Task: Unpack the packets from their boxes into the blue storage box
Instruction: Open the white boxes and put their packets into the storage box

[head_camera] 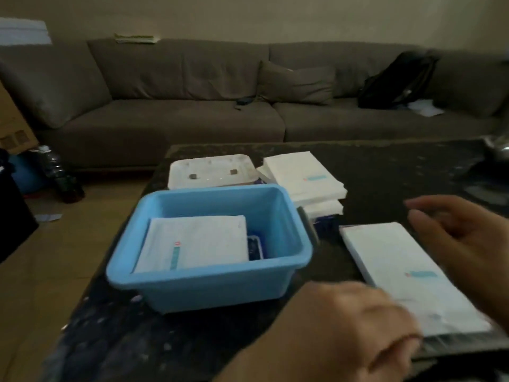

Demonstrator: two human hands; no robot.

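A: Where do things stand on the worktop?

B: The blue storage box sits left of centre, with one white packet lying flat inside on its left side and something dark blue beside it. Just right of the box, near the front, another long white packet lies with both hands at it.

A: And the grip?

B: The left hand is at the packet's near end with fingers curled; it looks like a pinch on that edge, though blur makes it hard to be sure. The right hand hangs over the far right side, fingers loosely spread, holding nothing that I can see.

A: How should the step be done?

B: I'd lift the packet level with support at both ends, carry it left over the rim, and lay it flat on the one already inside so the stack stays square.

A: More waiting?

B: A stack of white packets sits behind the box, beside a white tray.
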